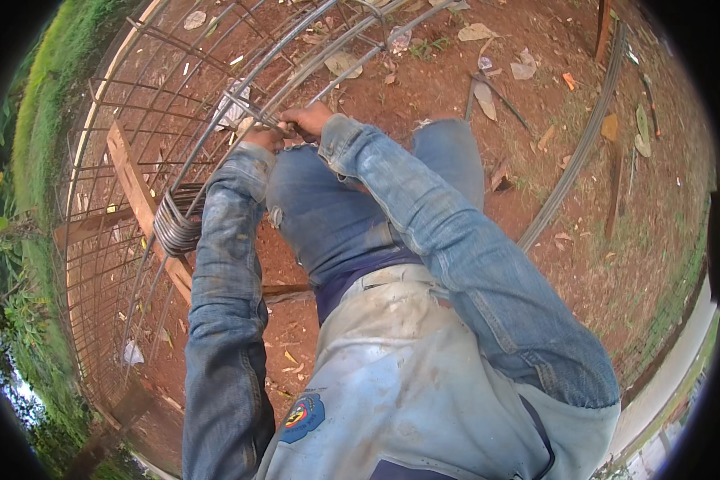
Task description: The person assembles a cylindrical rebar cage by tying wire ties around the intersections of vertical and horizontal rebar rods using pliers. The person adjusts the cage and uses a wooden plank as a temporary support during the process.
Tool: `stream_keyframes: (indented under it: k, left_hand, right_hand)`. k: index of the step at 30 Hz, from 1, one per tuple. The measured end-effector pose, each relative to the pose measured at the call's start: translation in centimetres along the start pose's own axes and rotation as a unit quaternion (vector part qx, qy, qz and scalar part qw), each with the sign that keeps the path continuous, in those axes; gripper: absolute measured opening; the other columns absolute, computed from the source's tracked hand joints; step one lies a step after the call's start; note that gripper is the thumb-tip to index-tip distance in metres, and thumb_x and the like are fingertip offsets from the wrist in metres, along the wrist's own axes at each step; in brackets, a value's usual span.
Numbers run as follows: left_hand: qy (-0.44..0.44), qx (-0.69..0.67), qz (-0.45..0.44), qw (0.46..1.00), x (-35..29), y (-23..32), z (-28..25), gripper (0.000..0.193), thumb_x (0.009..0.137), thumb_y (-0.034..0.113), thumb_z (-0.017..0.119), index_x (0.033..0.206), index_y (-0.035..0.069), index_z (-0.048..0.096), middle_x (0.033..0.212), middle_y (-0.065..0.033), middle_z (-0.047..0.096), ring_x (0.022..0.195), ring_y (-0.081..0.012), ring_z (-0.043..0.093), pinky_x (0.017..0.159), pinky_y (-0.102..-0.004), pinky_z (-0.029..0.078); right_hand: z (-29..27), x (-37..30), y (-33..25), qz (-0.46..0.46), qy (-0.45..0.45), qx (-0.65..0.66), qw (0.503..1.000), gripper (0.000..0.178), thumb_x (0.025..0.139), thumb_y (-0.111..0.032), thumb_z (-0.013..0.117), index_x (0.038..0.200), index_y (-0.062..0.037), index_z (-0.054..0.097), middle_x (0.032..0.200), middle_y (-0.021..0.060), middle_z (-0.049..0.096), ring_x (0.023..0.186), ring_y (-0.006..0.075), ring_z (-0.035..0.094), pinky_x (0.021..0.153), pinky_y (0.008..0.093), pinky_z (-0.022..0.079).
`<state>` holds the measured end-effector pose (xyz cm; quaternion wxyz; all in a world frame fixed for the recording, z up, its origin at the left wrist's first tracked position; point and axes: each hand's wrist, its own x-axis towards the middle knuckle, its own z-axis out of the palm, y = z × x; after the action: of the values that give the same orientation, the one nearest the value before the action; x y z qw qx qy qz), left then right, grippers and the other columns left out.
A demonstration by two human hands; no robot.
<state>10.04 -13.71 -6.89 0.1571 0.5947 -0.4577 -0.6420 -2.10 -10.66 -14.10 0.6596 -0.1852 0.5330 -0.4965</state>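
A long cage of steel reinforcing bars (296, 76) runs up in front of me, its bars crossed by bent steel ties. My left hand (264, 138) is closed at the near side of the cage, its fingers around a bar. Right beside it, my right hand (309, 120) has its fingers curled in against the bars, thumb side toward the left hand. Whatever lies between the right fingers is too small to make out. Below the left hand, a bunch of bent steel stirrups (176, 228) hangs together on the bars.
A wooden plank (140, 180) props the cage on the left, near a wire mesh (96, 280). Long-handled pincers (500, 100) lie on red soil scattered with dry leaves. At the right lies a bundle of thin rods (572, 176). Grass (44, 96) borders the far left.
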Motion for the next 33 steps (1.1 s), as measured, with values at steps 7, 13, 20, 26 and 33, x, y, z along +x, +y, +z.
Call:
stream_keyframes:
  k: [7, 13, 20, 26, 33]
  left_hand:
    - [0.041, -0.013, -0.013, 0.999, -0.1, 0.3, 0.7, 0.02, 0.079, 0.011, 0.066, 0.094, -0.001, 0.061, 0.076, -0.0083, 0.064, 0.052, -0.0107, 0.052, 0.042, -0.0249, 0.034]
    - [0.04, 0.026, 0.002, 0.999, -1.9, 1.1, 1.0, 0.017, 0.079, 0.011, 0.065, 0.092, 0.0, 0.063, 0.071, -0.0079, 0.063, 0.053, -0.0127, 0.053, 0.044, -0.0261, 0.037]
    - [0.077, 0.037, -0.018, 0.996, -0.1, 0.2, 0.6, 0.017, 0.078, 0.004, 0.064, 0.094, -0.002, 0.062, 0.08, -0.0096, 0.063, 0.065, -0.0154, 0.059, 0.051, -0.028, 0.044]
    - [0.034, 0.139, -0.021, 0.989, -1.2, 1.6, 0.6, 0.019, 0.08, 0.0, 0.061, 0.098, -0.005, 0.06, 0.089, -0.0144, 0.065, 0.076, -0.0212, 0.066, 0.058, -0.0303, 0.053]
    - [0.01, 0.135, 0.001, 0.991, -0.6, 1.1, 0.3, 0.022, 0.077, 0.001, 0.06, 0.099, -0.004, 0.061, 0.084, -0.0128, 0.064, 0.074, -0.0212, 0.062, 0.06, -0.0314, 0.051]
  right_hand:
    - [-0.5, -0.6, -0.3, 0.019, -0.025, -0.012, 0.999, 0.029, 0.075, -0.031, 0.071, 0.08, -0.0019, 0.066, 0.069, 0.006, 0.061, 0.053, 0.0111, 0.052, 0.044, 0.0253, 0.036]
    - [-2.1, -3.8, 1.1, 0.024, -0.021, 0.011, 0.999, 0.046, 0.079, -0.044, 0.064, 0.103, -0.0048, 0.062, 0.07, 0.0011, 0.054, 0.057, 0.0086, 0.046, 0.048, 0.0232, 0.035]
    - [-4.4, -6.0, 5.2, -0.087, -0.001, -0.038, 0.996, 0.024, 0.091, -0.012, 0.048, 0.113, -0.0097, 0.059, 0.069, -0.0019, 0.053, 0.055, 0.0056, 0.043, 0.046, 0.0207, 0.034]
    - [-2.4, -3.9, 4.7, -0.115, -0.061, 0.117, 0.985, 0.025, 0.085, -0.006, 0.057, 0.109, -0.0015, 0.061, 0.091, 0.0064, 0.064, 0.075, 0.0111, 0.058, 0.067, 0.0239, 0.047]
    - [-0.8, -2.5, 2.4, -0.129, -0.018, 0.065, 0.989, 0.02, 0.083, -0.005, 0.06, 0.103, -0.0034, 0.06, 0.091, 0.0064, 0.064, 0.078, 0.0153, 0.058, 0.068, 0.0293, 0.046]
